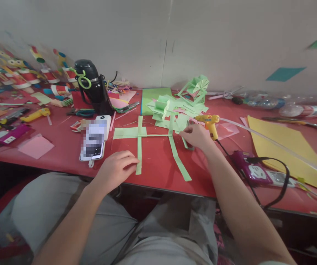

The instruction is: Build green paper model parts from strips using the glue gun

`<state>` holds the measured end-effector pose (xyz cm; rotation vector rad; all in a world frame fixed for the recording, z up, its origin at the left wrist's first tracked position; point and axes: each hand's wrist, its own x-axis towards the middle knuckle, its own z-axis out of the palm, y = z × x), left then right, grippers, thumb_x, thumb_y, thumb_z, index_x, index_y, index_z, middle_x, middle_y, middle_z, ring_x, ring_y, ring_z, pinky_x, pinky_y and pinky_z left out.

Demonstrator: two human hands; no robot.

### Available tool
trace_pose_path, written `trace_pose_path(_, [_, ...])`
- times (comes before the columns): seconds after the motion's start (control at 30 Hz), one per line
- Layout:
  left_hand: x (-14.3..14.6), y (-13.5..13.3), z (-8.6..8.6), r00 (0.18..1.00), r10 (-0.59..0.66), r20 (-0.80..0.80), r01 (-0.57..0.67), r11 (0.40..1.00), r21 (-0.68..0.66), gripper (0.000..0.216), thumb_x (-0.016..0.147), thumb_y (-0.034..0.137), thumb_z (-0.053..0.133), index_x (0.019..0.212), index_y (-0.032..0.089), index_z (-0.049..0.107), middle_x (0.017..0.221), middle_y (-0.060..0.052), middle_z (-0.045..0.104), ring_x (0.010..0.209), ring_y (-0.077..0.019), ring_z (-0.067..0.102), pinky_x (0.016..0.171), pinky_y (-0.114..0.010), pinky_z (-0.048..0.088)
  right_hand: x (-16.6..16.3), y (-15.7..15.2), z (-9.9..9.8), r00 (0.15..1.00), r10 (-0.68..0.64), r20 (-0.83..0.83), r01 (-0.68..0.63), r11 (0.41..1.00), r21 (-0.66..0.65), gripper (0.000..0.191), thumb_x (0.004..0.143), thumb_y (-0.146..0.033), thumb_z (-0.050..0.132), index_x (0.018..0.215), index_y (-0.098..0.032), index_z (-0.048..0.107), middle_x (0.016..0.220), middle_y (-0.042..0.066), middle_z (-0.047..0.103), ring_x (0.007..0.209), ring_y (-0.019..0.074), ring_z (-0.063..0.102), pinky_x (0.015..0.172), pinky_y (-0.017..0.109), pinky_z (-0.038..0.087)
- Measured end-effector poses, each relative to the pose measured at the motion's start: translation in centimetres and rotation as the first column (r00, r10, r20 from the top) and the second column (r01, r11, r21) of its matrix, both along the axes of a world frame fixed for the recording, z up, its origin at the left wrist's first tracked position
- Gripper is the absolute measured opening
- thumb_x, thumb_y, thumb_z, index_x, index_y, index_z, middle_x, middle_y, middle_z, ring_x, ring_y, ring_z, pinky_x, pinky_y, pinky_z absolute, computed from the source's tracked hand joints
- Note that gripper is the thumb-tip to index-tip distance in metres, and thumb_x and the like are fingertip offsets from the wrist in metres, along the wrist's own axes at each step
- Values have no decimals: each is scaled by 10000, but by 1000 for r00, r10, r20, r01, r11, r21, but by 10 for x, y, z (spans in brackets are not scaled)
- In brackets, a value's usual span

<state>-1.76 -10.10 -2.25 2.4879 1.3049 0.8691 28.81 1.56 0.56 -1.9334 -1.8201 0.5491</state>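
My left hand (pixel 120 163) has its fingertips closed at the left edge of an upright light green paper strip (pixel 139 151). Across that strip's upper part lies a wider green paper piece (pixel 125 133). A thin green crossbar (pixel 157 135) runs to a second strip (pixel 180 162), which bends toward the table's front edge. To its right is my right hand (pixel 198 137), fingers pinched together beside loose green paper; what is between them is hidden. Just behind this hand lies a yellow glue gun (pixel 210 123). Folded green paper shapes (pixel 162 106) stand behind the strips.
A phone (pixel 93 141) lies left of the strips, with a black flask (pixel 91 84) behind it. Yellow paper (pixel 280 147) and a purple power strip (pixel 250 167) with cables occupy the right. Paper figures (pixel 45 70) and another yellow glue gun (pixel 35 115) are at left.
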Motion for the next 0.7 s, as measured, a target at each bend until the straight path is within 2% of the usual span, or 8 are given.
trace_pose_path(0.07, [0, 0, -1, 1000, -3, -2, 3, 1000, 6, 148, 896, 118, 604, 969, 206, 697, 912, -26, 693, 853, -160, 639, 786, -298, 513, 7, -1, 3, 989, -46, -142, 61, 993, 104, 153, 739, -318, 642, 638, -203, 641, 624, 42, 648, 647, 206, 609, 615, 327, 470])
trace_pose_path(0.13, [0, 0, -1, 1000, -8, -1, 8, 1000, 7, 155, 893, 115, 606, 977, 208, 697, 916, -28, 694, 853, -161, 640, 783, -296, 513, 13, -3, 7, 942, -43, -333, 107, 978, 178, 156, 754, -341, 642, 676, -206, 644, 612, 28, 626, 585, 179, 574, 569, 316, 468])
trace_pose_path(0.2, [0, 0, -1, 1000, -9, 2, 9, 1000, 3, 164, 892, 111, 605, 984, 209, 699, 919, -30, 694, 852, -160, 640, 783, -294, 515, 18, -6, 10, 859, 29, -512, 96, 972, 215, 176, 769, -378, 651, 721, -209, 648, 627, 17, 616, 557, 160, 561, 540, 303, 471])
trace_pose_path(0.27, [0, 0, 0, 1000, -12, 2, 12, 1000, 3, 168, 896, 109, 599, 988, 206, 701, 923, -33, 696, 853, -159, 641, 787, -296, 518, 20, -9, 14, 780, 132, -612, 31, 968, 247, 204, 771, -408, 670, 745, -207, 649, 645, 10, 609, 569, 151, 570, 547, 294, 487])
trace_pose_path(0.37, [0, -1, 0, 1000, -18, 5, 18, 1000, 10, 175, 902, 105, 588, 989, 204, 704, 928, -37, 698, 861, -160, 646, 794, -299, 523, 20, -12, 17, 749, 211, -628, -43, 961, 272, 245, 764, -442, 696, 754, -201, 652, 660, 7, 604, 598, 148, 584, 571, 290, 507])
trace_pose_path(0.53, [0, -1, -1, 1000, -21, 10, 21, 999, 31, 170, 902, 113, 593, 981, 211, 707, 918, -36, 700, 855, -160, 647, 792, -297, 522, 15, -11, 16, 760, 162, -630, -41, 978, 202, 295, 751, -491, 702, 774, -202, 646, 712, 23, 633, 662, 177, 623, 609, 319, 551])
trace_pose_path(0.6, [0, -1, -1, 1000, -23, 6, 23, 999, 27, 172, 898, 107, 597, 982, 210, 706, 918, -33, 698, 857, -158, 645, 793, -294, 517, 12, -12, 16, 788, 139, -600, -46, 985, 167, 281, 749, -476, 705, 750, -203, 637, 704, 23, 635, 651, 174, 621, 611, 319, 556])
trace_pose_path(0.7, [0, -1, 0, 1000, -21, 1, 21, 999, 26, 170, 892, 97, 600, 977, 203, 702, 917, -29, 695, 858, -156, 643, 795, -293, 512, 12, -12, 14, 873, 81, -481, -16, 990, 137, 240, 772, -438, 686, 728, -207, 639, 611, 13, 609, 569, 162, 592, 559, 306, 531])
